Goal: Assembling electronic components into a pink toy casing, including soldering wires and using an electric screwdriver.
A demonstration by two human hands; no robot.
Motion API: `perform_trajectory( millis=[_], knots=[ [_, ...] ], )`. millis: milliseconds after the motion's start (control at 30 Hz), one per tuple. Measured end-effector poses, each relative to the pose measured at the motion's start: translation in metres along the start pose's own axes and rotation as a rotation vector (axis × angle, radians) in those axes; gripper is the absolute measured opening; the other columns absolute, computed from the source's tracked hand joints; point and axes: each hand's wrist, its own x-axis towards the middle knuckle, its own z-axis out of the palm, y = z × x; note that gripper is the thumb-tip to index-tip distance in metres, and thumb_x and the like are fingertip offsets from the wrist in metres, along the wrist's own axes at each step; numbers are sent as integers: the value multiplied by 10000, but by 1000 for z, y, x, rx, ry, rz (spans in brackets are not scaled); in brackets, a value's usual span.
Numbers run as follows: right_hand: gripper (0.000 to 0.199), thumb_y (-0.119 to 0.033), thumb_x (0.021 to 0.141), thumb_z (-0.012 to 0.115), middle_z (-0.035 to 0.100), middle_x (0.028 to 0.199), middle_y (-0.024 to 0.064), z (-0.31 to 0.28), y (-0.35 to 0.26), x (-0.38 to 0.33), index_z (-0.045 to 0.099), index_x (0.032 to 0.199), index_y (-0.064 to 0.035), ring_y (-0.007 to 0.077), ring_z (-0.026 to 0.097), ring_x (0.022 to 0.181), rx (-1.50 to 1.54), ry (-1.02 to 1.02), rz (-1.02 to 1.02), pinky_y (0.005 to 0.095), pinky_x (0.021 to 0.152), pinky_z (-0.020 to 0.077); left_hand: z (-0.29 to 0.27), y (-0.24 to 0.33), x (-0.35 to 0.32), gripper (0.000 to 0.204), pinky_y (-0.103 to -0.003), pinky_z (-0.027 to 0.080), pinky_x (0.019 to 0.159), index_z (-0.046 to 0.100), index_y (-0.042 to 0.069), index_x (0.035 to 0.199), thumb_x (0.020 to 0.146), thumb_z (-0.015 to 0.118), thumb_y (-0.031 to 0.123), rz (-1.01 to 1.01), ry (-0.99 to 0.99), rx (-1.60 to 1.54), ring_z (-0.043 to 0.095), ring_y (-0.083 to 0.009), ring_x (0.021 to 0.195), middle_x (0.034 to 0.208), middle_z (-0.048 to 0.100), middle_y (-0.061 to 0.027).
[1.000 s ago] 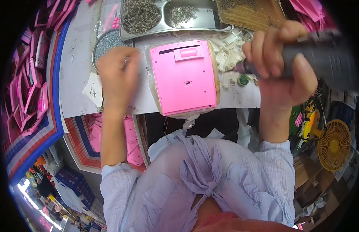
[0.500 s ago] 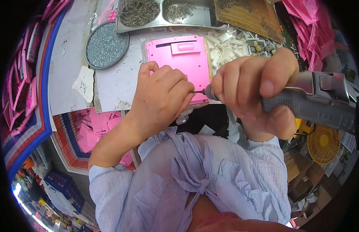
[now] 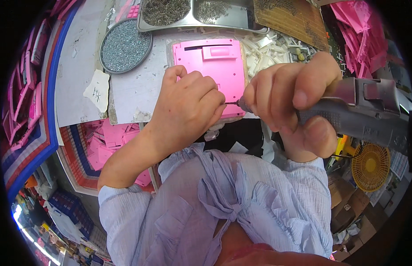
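My right hand (image 3: 291, 95) grips a grey electric screwdriver (image 3: 361, 117), held level with its tip pointing left. My left hand (image 3: 190, 104) is closed with its fingertips pinched at the bit's tip; a small screw there is too small to make out. Under both hands a pink plastic casing (image 3: 214, 66) lies flat on the white table (image 3: 77, 80), back side up, its near edge partly covered by my left hand.
A round dish of small screws (image 3: 125, 45) stands at the back left, a metal tray with two screw compartments (image 3: 192, 13) behind the casing. White plastic bits (image 3: 268, 51) lie to the right. Pink casings fill a bin (image 3: 108, 142) below the table. A yellow fan (image 3: 370, 166) stands lower right.
My left hand came from the screw dish to the screwdriver tip. My right hand lowered the screwdriver toward me, over the casing's near edge. The view shifted closer.
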Motion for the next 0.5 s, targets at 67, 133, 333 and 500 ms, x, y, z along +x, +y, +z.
perform_trajectory(
  millis=[67, 133, 333, 500],
  knots=[
    [328, -367, 962, 701, 539, 676, -24, -1, -1, 0, 497, 1105, -153, 118, 516, 584, 16, -25, -20, 313, 586, 434, 0, 1, 3, 160, -433, 394, 872, 646, 118, 835, 744, 776, 134, 1, -4, 12, 574, -213, 802, 847, 575, -20],
    [338, -375, 958, 707, 537, 676, -25, -1, -1, -2, 497, 1105, -154, 117, 515, 582, 17, -35, -43, 311, 584, 435, 0, 3, 4, 128, -428, 394, 868, 654, 131, 826, 773, 768, 157, 7, 5, 15, 567, -210, 792, 821, 552, -15],
    [354, -388, 950, 716, 534, 675, -25, -6, -7, -5, 497, 1105, -158, 116, 510, 582, 5, -67, -49, 307, 585, 435, 3, 4, 4, 143, -416, 390, 859, 652, 134, 835, 770, 777, 161, 18, 36, -22, 565, -211, 794, 832, 567, -14],
    [329, -369, 955, 698, 536, 675, -24, -3, -5, -7, 494, 1103, -158, 117, 507, 578, 20, -42, -36, 304, 584, 436, 5, 5, 1, 154, -417, 390, 858, 655, 134, 852, 775, 785, 167, 14, 46, -42, 574, -208, 805, 854, 588, -12]
  ],
)
